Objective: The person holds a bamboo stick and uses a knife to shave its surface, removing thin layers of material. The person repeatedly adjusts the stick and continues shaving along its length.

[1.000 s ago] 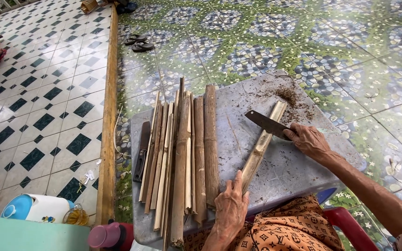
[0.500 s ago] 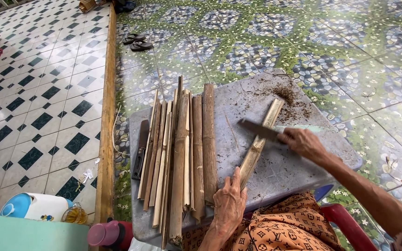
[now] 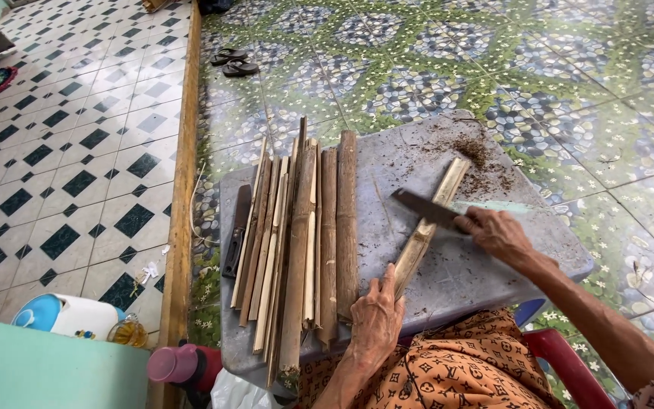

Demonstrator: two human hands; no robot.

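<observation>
The right hand point(image 3: 497, 233) closes its grip on a cleaver point(image 3: 427, 209) laid across a split bamboo strip point(image 3: 424, 227) on the grey bench point(image 3: 456, 280). The left hand point(image 3: 375, 322) pins the strip's near end, fingers in line with the blade; a slip along the grain could cut them.

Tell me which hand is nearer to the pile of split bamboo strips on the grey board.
The left hand is nearer: it holds the near end of the single bamboo piece, right beside the pile of strips. The right hand holds the knife farther off, across that piece.
</observation>
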